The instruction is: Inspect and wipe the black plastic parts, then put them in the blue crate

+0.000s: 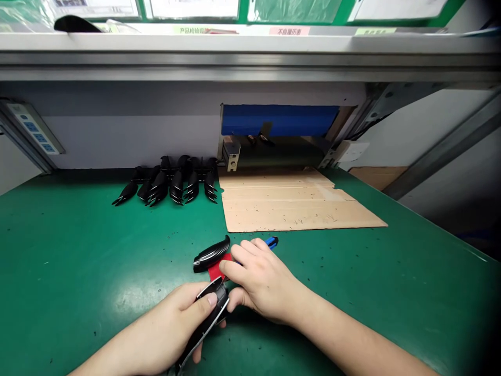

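Observation:
My left hand (178, 318) is closed around a hollow, curved black plastic shell (201, 329), its thumb pressed into the inner side near the upper end. My right hand (262, 279) grips a tool with a blue-and-black handle (271, 242), which looks like a utility knife. The handle's end sticks out beyond the knuckles, and the fingers hide its tip at the shell's upper edge. Just beyond both hands lies a glossy, ribbed black plastic piece (211, 255). A flat red piece (215, 269) lies beside it, partly covered by my right fingers.
Several clustered black plastic parts (176, 180) lie along the back of the green table (97, 250). A cardboard sheet (289, 209) with dark scraps extends from an opening with a blue flap (279, 120). A metal-edged shelf (235, 65) crosses above; a power strip (35, 128) is at left.

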`<state>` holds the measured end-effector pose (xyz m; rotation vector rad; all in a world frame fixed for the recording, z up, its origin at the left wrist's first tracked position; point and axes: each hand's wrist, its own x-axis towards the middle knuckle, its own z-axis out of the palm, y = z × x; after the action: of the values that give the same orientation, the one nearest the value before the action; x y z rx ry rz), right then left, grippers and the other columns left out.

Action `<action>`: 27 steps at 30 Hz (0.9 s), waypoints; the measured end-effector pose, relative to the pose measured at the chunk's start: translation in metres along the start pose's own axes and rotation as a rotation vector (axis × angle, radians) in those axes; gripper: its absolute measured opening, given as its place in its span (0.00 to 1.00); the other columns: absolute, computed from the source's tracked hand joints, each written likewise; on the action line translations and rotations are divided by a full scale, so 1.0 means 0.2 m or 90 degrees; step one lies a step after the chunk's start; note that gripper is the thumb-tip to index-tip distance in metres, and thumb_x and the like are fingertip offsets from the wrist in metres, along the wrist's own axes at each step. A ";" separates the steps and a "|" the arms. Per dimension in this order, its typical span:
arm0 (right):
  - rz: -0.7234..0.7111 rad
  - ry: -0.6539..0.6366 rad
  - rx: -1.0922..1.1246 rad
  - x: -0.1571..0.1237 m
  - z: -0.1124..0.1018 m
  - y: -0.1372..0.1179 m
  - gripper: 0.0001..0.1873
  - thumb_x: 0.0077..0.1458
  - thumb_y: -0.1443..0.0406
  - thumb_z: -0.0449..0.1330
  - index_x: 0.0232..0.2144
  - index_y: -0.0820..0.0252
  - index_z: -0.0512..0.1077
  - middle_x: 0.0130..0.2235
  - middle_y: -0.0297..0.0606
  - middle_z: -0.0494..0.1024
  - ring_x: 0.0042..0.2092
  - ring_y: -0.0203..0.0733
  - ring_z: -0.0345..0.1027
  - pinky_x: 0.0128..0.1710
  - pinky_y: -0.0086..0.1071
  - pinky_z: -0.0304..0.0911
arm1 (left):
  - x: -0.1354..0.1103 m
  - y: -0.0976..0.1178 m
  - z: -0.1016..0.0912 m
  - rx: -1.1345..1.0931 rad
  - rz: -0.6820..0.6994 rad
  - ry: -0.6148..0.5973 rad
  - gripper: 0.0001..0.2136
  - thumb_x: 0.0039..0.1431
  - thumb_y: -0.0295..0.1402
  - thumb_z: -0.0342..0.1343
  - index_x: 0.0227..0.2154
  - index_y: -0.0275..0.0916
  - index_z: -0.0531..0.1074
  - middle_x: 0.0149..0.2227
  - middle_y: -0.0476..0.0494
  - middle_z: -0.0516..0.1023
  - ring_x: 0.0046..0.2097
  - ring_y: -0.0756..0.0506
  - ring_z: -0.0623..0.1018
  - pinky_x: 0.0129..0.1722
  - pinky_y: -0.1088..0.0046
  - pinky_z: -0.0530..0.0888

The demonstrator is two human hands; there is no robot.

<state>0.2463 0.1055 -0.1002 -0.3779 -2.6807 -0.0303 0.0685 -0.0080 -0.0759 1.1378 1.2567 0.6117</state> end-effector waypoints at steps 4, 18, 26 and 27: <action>-0.029 0.031 -0.051 0.00 0.02 0.00 0.39 0.65 0.43 0.26 0.26 0.60 0.65 0.27 0.35 0.61 0.29 0.41 0.49 0.30 0.35 0.39 | -0.01 0.00 0.00 0.047 0.011 0.012 0.21 0.63 0.51 0.39 0.38 0.40 0.69 0.36 0.50 0.72 0.27 0.51 0.67 0.26 0.77 0.67; -0.034 -0.099 0.038 -0.03 0.09 0.00 0.18 0.66 0.54 0.55 0.28 0.58 0.63 0.29 0.32 0.68 0.31 0.40 0.55 0.30 0.34 0.43 | -0.03 -0.03 0.01 0.307 0.051 0.113 0.18 0.65 0.47 0.38 0.33 0.44 0.69 0.36 0.50 0.74 0.45 0.44 0.71 0.39 0.75 0.65; 0.028 -0.193 0.506 -0.04 -0.04 0.09 0.28 0.68 0.46 0.41 0.29 0.60 0.64 0.28 0.30 0.65 0.29 0.35 0.57 0.31 0.26 0.53 | -0.01 -0.05 -0.01 0.281 0.083 0.148 0.17 0.64 0.47 0.42 0.43 0.47 0.71 0.38 0.47 0.74 0.44 0.43 0.71 0.42 0.71 0.66; 0.043 -0.159 0.532 -0.04 -0.05 0.09 0.29 0.68 0.45 0.40 0.30 0.60 0.65 0.29 0.31 0.66 0.30 0.35 0.57 0.31 0.26 0.54 | -0.01 -0.05 -0.01 0.239 0.086 0.163 0.17 0.64 0.48 0.42 0.47 0.47 0.69 0.40 0.47 0.74 0.43 0.43 0.71 0.42 0.71 0.66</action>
<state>0.2622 0.1196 -0.0955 -0.2008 -2.6140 1.1742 0.0633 -0.0118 -0.0840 1.4992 1.5669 0.6546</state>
